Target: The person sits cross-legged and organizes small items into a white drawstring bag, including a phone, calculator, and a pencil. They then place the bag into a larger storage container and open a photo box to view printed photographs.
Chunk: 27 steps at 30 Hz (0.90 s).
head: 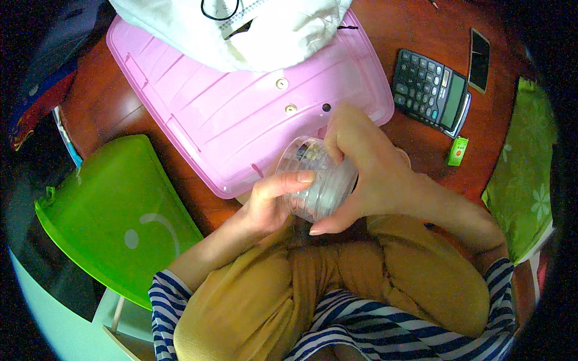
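A clear plastic jar (316, 185) with ridged sides is held tilted between both hands, above my lap and by the near edge of a pink plastic lid (235, 117). My left hand (271, 198) grips its left side, thumb across the wall. My right hand (370, 167) spans its right end with thumb and fingers spread around it, covering that part. Small pale and dark bits show through the wall; what they are cannot be told. Two pale round buttons (282, 84) and a small dark round piece (326, 107) lie on the pink lid.
A white fabric bag (253, 40) covers the lid's far part. On the wooden floor at right are a calculator (429, 88), a smartphone (479, 60) and a small green box (458, 151). A green chair-like piece (117, 212) stands left; green floral fabric (524, 180) lies far right.
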Each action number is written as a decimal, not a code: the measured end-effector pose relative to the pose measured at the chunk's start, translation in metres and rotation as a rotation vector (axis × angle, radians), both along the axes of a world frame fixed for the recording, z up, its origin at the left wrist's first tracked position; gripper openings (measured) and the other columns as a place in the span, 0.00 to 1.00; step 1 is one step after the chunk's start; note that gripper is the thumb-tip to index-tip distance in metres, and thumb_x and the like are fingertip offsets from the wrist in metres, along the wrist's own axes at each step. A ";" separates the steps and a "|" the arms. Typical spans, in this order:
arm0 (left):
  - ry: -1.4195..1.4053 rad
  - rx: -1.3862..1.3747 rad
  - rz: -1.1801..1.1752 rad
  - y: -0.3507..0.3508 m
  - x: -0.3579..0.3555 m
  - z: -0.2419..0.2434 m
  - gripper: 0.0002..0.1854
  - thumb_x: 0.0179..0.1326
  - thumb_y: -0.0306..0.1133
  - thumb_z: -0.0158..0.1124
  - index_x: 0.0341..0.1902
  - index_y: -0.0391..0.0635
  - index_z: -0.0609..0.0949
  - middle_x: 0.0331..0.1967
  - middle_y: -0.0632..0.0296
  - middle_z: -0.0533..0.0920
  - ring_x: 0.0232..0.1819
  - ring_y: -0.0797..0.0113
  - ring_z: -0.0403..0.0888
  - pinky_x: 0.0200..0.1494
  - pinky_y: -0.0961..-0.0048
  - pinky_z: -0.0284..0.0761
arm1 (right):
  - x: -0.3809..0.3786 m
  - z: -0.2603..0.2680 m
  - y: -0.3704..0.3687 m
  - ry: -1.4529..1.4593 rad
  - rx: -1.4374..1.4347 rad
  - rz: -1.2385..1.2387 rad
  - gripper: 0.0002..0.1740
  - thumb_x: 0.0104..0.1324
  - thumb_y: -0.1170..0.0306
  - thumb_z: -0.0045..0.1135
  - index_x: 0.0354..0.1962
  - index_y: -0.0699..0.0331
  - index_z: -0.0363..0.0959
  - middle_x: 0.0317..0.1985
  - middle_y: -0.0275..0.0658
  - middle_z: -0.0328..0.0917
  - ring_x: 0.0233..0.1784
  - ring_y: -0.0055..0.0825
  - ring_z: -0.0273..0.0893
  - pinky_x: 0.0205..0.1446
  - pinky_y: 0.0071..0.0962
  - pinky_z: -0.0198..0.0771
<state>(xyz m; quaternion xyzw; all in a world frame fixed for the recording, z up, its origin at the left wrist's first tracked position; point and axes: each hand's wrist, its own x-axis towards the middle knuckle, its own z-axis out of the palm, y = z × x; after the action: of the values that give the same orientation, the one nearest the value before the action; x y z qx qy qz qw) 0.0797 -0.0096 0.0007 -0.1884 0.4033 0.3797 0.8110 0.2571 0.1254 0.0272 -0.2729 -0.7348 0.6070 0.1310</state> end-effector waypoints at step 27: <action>-0.375 0.291 0.327 -0.014 -0.088 -0.041 0.68 0.37 0.67 0.81 0.79 0.48 0.58 0.78 0.37 0.55 0.77 0.29 0.54 0.67 0.37 0.73 | 0.010 -0.069 0.012 -0.456 0.988 0.249 0.09 0.60 0.66 0.55 0.34 0.60 0.80 0.43 0.40 0.79 0.51 0.37 0.77 0.51 0.38 0.74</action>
<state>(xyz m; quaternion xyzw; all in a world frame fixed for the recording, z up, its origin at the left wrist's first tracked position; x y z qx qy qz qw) -0.0086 -0.0240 -0.0402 -0.1997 0.1519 0.5177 0.8179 0.2675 0.1375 -0.0414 -0.2148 -0.9684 0.1268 0.0084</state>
